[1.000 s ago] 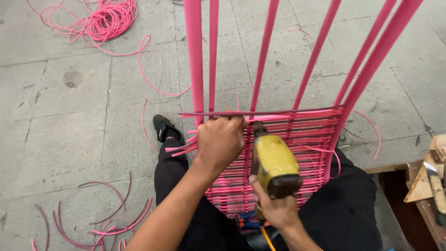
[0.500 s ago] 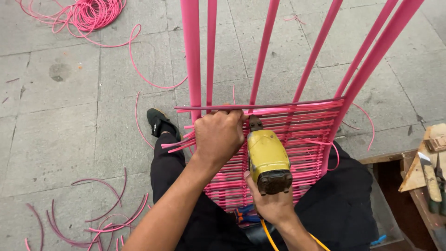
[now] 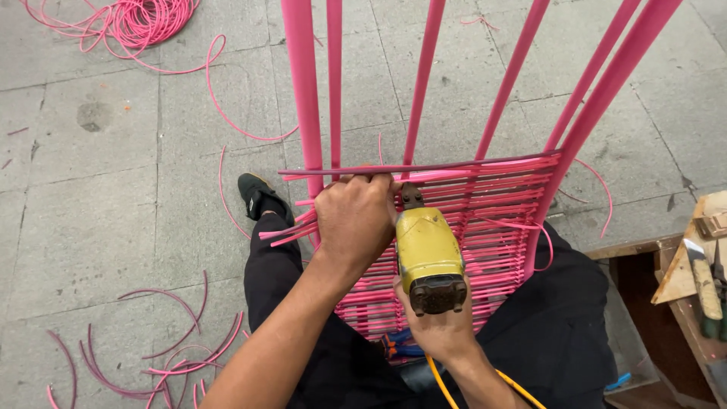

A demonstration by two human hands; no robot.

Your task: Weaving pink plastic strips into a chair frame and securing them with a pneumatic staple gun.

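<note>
Head view, looking down: pink frame (image 3: 424, 98) of upright bars rising from the lap, lower part filled with horizontal rows of pink woven strands (image 3: 492, 220); left hand (image 3: 356, 220) closed over the top rows at the frame's left side, fingers pinching a dark pink strand (image 3: 454, 165) laid across the bars just above the weave; loose strand ends sticking out to the left below the knuckles. Right hand (image 3: 435, 326) wrapped around the rear of a yellow power tool (image 3: 428, 254) — nose touching the weave just beside the left hand's fingers; orange hose (image 3: 447, 382) trailing from the tool's base toward the bottom edge. Around: black trousers, 1 black shoe (image 3: 257, 193) on the grey paved floor (image 3: 91, 212); coil of pink cord (image 3: 136, 19) at top left; cut pink offcuts (image 3: 166, 356) at bottom left; wooden bench (image 3: 697, 257) with hand tools at right edge.
</note>
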